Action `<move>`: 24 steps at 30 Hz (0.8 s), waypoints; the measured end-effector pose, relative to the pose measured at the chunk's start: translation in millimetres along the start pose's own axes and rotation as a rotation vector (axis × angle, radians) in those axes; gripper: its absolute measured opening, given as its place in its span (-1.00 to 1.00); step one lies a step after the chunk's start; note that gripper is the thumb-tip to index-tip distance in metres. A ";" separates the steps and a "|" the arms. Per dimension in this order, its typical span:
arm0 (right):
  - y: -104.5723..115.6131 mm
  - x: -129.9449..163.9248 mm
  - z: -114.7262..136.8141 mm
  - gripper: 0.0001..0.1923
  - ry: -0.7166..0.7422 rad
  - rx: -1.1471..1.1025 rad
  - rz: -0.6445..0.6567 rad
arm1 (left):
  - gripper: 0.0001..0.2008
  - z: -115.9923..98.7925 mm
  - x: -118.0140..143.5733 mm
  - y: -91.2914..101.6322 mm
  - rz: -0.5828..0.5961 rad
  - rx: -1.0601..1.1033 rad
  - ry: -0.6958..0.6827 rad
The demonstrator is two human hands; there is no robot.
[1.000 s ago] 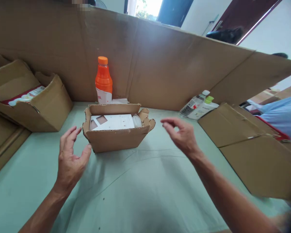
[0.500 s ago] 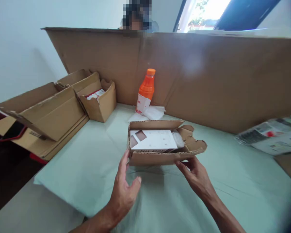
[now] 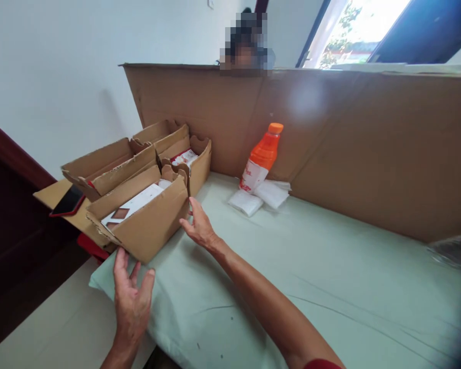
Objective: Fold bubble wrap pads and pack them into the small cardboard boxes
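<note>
A small open cardboard box (image 3: 149, 228) holding a white packet (image 3: 132, 205) sits at the left end of the pale green table (image 3: 311, 287), against another open box (image 3: 197, 166) with red and white packets. My left hand (image 3: 130, 297) is open just below the box's near left corner, fingertips at its lower edge. My right hand (image 3: 200, 228) is open at the box's right end, fingers touching or almost touching its side.
An orange bottle (image 3: 262, 156) leans on the tall cardboard wall (image 3: 349, 148) beside white pouches (image 3: 257, 197). Flattened cartons (image 3: 107, 164) and a red phone (image 3: 68, 201) lie at far left. A person sits behind the wall. The table's left edge drops off.
The small box has moved from the table's middle to its left end, next to the other box. Both my hands followed it left and the view swung left.
</note>
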State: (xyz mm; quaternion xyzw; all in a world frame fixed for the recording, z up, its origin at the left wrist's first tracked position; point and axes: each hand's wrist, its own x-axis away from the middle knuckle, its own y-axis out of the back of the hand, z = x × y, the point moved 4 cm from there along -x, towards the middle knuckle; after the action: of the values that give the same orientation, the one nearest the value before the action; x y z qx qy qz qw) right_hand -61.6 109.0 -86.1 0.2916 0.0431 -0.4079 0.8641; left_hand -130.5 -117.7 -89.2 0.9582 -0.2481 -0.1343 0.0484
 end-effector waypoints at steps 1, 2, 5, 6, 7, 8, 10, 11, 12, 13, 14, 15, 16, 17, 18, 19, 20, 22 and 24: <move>-10.5 -0.6 -4.1 -0.18 0.000 0.013 0.006 | -0.21 1.9 -7.4 -1.7 -0.005 0.003 0.000; -19.3 0.4 -8.7 -0.19 -0.004 0.021 0.019 | -0.20 3.4 -14.1 -3.6 -0.017 0.005 -0.004; -31.3 5.1 -20.8 -0.28 -0.012 0.027 0.031 | -0.18 7.4 -31.9 -5.8 -0.085 -0.032 -0.033; -29.3 5.0 -24.2 -0.33 -0.019 0.032 0.002 | -0.17 9.1 -37.1 -5.2 -0.103 -0.050 -0.043; -24.5 3.6 -27.6 -0.38 -0.034 0.040 -0.042 | -0.17 11.1 -41.8 -4.1 -0.112 -0.067 -0.057; -17.5 0.6 -31.2 -0.42 -0.060 0.053 -0.091 | -0.17 13.2 -45.7 -3.0 -0.110 -0.079 -0.073; -1.5 -9.0 -38.8 -0.45 -0.136 0.084 -0.165 | -0.17 17.5 -50.8 -1.2 -0.090 -0.084 -0.108; 5.6 -15.2 -42.5 -0.44 -0.176 0.098 -0.178 | -0.18 19.7 -52.0 -1.0 -0.077 -0.078 -0.119; 11.2 -21.8 -45.7 -0.42 -0.211 0.108 -0.175 | -0.19 21.8 -52.5 -1.5 -0.066 -0.068 -0.120; 14.8 -28.2 -48.2 -0.39 -0.237 0.115 -0.159 | -0.19 23.8 -52.7 -2.7 -0.061 -0.059 -0.111; 16.3 -34.2 -49.9 -0.36 -0.253 0.118 -0.137 | -0.19 25.3 -53.0 -4.6 -0.062 -0.053 -0.099; 15.9 -39.4 -50.8 -0.33 -0.260 0.118 -0.114 | -0.18 26.0 -53.7 -7.2 -0.067 -0.053 -0.090; 13.8 -43.7 -50.9 -0.30 -0.262 0.117 -0.090 | -0.18 26.0 -55.2 -10.4 -0.073 -0.057 -0.089; 10.5 -47.1 -50.2 -0.28 -0.257 0.113 -0.066 | -0.18 25.3 -57.6 -13.9 -0.081 -0.062 -0.093; 6.7 -49.6 -49.0 -0.28 -0.246 0.108 -0.043 | -0.18 24.3 -60.9 -17.5 -0.084 -0.066 -0.101; 3.0 -51.0 -47.5 -0.27 -0.229 0.103 -0.021 | -0.17 23.1 -64.8 -20.8 -0.082 -0.068 -0.109; 0.1 -51.4 -46.0 -0.27 -0.211 0.099 0.000 | -0.16 22.1 -68.8 -23.2 -0.076 -0.067 -0.115; -1.7 -47.6 -43.9 -0.26 -0.173 0.102 0.036 | -0.14 21.8 -74.3 -22.8 -0.060 -0.064 -0.105; 2.8 -34.4 -43.6 -0.30 -0.145 0.126 0.066 | -0.14 24.0 -70.7 -13.4 -0.060 -0.086 -0.080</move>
State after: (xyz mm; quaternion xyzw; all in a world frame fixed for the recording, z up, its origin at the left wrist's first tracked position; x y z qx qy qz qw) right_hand -75.3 157.3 -110.1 0.3165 -0.0552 -0.4012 0.8578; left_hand -190.5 -72.1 -97.9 0.9560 -0.2151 -0.1844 0.0758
